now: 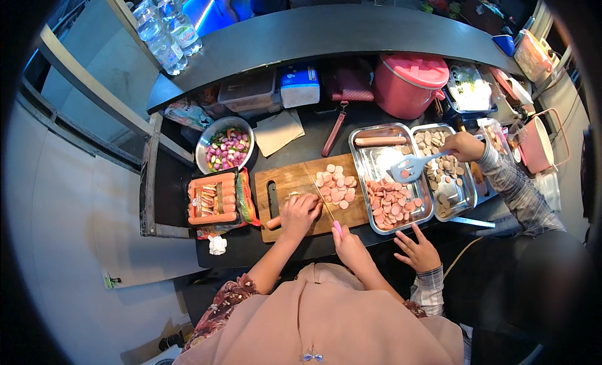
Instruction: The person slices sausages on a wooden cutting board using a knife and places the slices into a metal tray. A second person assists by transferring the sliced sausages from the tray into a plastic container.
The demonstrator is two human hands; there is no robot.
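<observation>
My right hand point(350, 245) grips the pink handle of a kitchen knife point(337, 227), its thin blade lying across a wooden cutting board point(291, 177). Left of the blade, my left hand point(301, 215) presses down on a sausage point(273, 222), whose end shows beside my fingers. Sliced sausage rounds point(336, 185) are heaped on the board right of the blade. A steel tray point(360, 153) touching or close to the board's right side holds more slices and whole sausages point(381, 141). An opened pack of sausages point(212, 198) sits to the board's left.
At the right, a co-worker's hand point(463, 147) holds a light blue slotted spatula point(411, 168) over the trays; their other hand point(418, 252) is near my right hand. A second steel tray point(468, 195), a bowl of shallots point(228, 148), a pink bucket point(407, 90) and a raised shelf point(305, 35) stand around.
</observation>
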